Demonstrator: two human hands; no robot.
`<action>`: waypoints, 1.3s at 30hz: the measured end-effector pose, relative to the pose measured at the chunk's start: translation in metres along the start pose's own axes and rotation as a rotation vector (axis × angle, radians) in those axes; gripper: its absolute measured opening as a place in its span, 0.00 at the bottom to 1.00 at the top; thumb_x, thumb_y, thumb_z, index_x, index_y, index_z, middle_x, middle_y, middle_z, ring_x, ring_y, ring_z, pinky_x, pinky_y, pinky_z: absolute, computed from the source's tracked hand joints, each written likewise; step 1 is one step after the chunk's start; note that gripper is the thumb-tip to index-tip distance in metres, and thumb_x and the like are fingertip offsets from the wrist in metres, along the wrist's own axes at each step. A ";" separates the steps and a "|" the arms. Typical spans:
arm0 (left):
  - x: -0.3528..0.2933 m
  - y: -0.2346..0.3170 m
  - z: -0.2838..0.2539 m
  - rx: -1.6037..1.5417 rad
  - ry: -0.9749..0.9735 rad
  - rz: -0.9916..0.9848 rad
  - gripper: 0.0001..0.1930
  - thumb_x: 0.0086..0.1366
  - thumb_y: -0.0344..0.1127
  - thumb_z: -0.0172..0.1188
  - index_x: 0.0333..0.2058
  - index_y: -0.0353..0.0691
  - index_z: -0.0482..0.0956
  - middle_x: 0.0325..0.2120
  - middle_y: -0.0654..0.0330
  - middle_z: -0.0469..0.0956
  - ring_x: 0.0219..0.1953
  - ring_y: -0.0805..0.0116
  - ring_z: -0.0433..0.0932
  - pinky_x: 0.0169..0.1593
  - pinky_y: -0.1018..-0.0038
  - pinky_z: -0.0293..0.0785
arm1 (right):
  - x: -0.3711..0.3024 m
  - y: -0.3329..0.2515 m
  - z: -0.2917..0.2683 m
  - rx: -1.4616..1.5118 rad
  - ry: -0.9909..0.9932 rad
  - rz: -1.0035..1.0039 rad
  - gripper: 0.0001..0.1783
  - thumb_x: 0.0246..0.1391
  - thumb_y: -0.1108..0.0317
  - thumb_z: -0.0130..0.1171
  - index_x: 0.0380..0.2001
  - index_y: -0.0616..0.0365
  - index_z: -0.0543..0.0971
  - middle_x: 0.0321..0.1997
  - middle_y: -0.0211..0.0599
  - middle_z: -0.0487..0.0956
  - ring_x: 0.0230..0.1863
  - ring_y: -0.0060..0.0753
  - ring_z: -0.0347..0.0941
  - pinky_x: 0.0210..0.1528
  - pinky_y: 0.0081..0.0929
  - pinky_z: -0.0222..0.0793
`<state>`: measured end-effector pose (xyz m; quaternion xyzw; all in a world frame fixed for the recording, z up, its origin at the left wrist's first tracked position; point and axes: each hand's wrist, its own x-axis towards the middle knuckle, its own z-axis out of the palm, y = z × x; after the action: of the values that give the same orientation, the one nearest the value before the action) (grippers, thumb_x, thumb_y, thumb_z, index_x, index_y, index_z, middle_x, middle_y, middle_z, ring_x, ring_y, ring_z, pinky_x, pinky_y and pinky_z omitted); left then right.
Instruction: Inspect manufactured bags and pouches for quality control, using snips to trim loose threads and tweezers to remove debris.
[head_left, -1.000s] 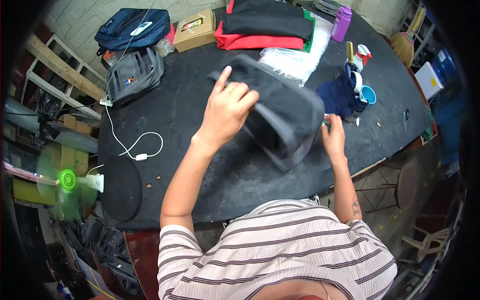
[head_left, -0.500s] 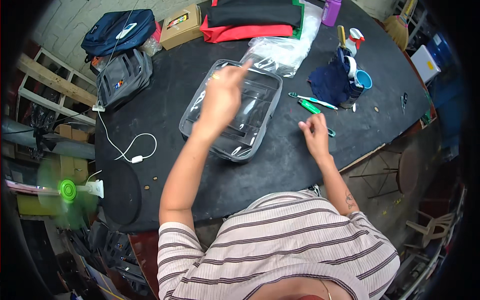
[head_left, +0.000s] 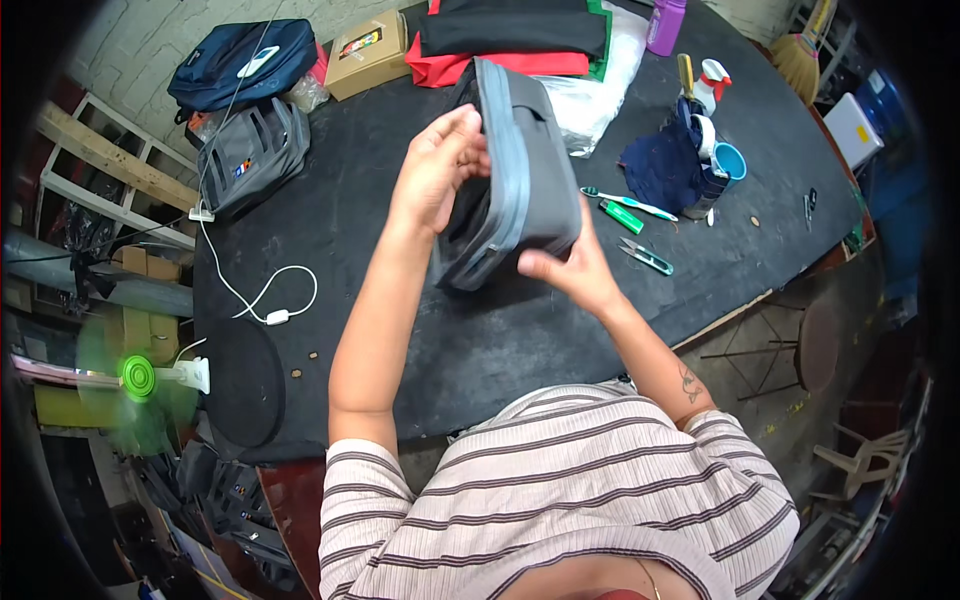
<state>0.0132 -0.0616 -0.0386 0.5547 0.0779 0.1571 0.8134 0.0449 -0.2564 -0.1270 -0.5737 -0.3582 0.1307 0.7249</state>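
A grey zippered bag (head_left: pixel 548 160) with a clear face is tipped up on its side over the black table, its zip edge toward me. At its left, by the clear face, my left hand (head_left: pixel 436 170) has its fingers bent in against the zip edge. My right hand (head_left: pixel 580 265) grips the lower right of the bag, thumb on the near side and the other fingers partly hidden behind it. Right of the bag lie a toothbrush (head_left: pixel 630 204), a green lighter (head_left: pixel 622 217) and thread snips (head_left: pixel 647 256).
Folded black and red fabric (head_left: pixel 510 35) and clear plastic (head_left: pixel 590 110) lie at the back. A blue cup (head_left: pixel 728 160), dark cloth (head_left: pixel 662 165) and spray bottle (head_left: pixel 711 85) stand right. Another grey bag (head_left: pixel 255 155), a white cable (head_left: pixel 275 317) and a spinning fan (head_left: pixel 137 378) are left.
The bag, flat on the table before, is now tipped up on its side. My right hand has moved left from the snips to the bag, uncovering them; my left hand has shifted to its left edge.
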 end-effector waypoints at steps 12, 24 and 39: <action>-0.030 0.002 0.034 0.693 -0.025 0.383 0.17 0.47 0.24 0.70 0.37 0.33 0.76 0.25 0.69 0.70 0.26 0.83 0.67 0.32 0.83 0.67 | 0.058 -0.039 -0.016 -0.227 0.322 -0.119 0.32 0.41 0.65 0.74 0.47 0.65 0.68 0.45 0.43 0.78 0.46 0.29 0.74 0.49 0.28 0.70; 0.003 0.024 -0.007 1.078 0.242 0.670 0.05 0.46 0.21 0.59 0.25 0.35 0.76 0.22 0.55 0.70 0.23 0.58 0.74 0.29 0.67 0.71 | 0.066 -0.014 -0.046 -0.678 0.409 -0.115 0.21 0.45 0.70 0.66 0.38 0.61 0.67 0.28 0.49 0.77 0.30 0.47 0.77 0.33 0.35 0.70; -0.017 -0.001 0.015 1.330 0.028 0.690 0.15 0.47 0.29 0.66 0.32 0.38 0.70 0.27 0.53 0.74 0.31 0.47 0.76 0.33 0.59 0.72 | 0.062 -0.046 -0.017 -0.088 -0.047 0.425 0.33 0.41 0.54 0.70 0.45 0.65 0.71 0.27 0.28 0.75 0.19 0.14 0.67 0.15 0.13 0.61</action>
<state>0.0016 -0.0807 -0.0345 0.9202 -0.0114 0.3301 0.2100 0.0905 -0.2460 -0.0632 -0.6642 -0.2515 0.2783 0.6466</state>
